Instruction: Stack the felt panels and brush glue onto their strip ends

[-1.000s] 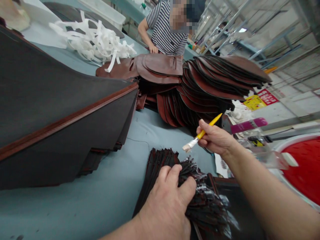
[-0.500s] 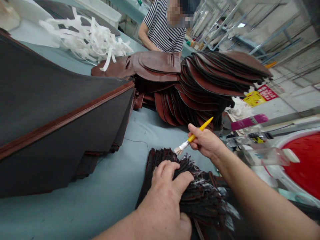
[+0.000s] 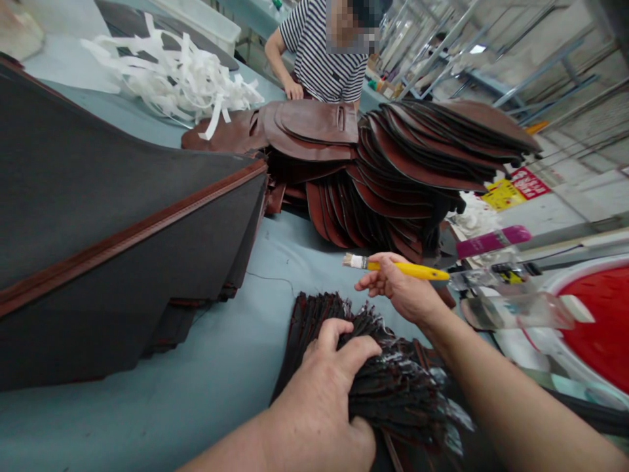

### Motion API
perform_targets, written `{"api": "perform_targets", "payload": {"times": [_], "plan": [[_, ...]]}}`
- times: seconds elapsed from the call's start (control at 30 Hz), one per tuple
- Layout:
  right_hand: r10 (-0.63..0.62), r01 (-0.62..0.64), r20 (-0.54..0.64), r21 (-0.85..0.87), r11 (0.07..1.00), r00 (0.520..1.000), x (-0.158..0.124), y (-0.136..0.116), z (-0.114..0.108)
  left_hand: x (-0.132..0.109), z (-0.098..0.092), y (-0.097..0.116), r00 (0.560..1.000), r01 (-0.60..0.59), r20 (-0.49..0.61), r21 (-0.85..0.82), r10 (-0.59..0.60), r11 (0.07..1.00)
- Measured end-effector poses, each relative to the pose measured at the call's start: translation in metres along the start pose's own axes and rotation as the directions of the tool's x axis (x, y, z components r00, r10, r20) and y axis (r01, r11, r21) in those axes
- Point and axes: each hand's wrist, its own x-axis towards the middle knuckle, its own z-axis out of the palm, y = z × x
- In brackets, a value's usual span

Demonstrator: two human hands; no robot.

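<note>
Left hand (image 3: 314, 393): at 6 o'clock, fingers curled narrowly over a fanned bundle of dark leather strips (image 3: 393, 393), gripping it; pale shiny smears mark the strips.

Right hand (image 3: 400, 288): at 5 o'clock, closed around the yellow handle of a flat brush (image 3: 398, 270). The brush lies level, its whitish bristles pointing toward 9 o'clock, just above the bundle and not touching it.

Surface: a pale blue counter (image 3: 147, 419) runs from 9 o'clock to 12 o'clock.

On the counter: a tall stack of dark panels with reddish-brown edges (image 3: 122, 216) at 9 o'clock, a fanned pile of brown leather flaps (image 3: 407, 164) at 12 o'clock, and a heap of white strips (image 3: 171, 72) at 11 o'clock.

Nearby: a clear plastic bottle (image 3: 515, 311) and a round red-and-white object (image 3: 599, 328) at 3 o'clock.

Counts: one brush, three leather stacks, pieces too many to count, one co-worker (image 3: 319, 59) in a striped shirt at 12 o'clock.

Room: metal racks (image 3: 442, 46) at 1 o'clock, above a pale floor (image 3: 565, 210) with red-and-yellow signs (image 3: 515, 187).
</note>
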Motion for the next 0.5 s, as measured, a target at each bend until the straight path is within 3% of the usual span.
{"api": "perform_targets", "payload": {"times": [0.17,0.5], "plan": [[0.059,-0.045,0.129,-0.107,0.993,0.99,-0.013,0.014,0.005,-0.001,0.0,-0.002,0.999,-0.032,0.028,0.037,0.031,0.999],[0.037,-0.033,0.136,-0.032,0.999,0.99,-0.017,0.018,0.003,-0.001,0.0,-0.003,0.999,-0.003,0.035,0.034,0.002,0.999]]}}
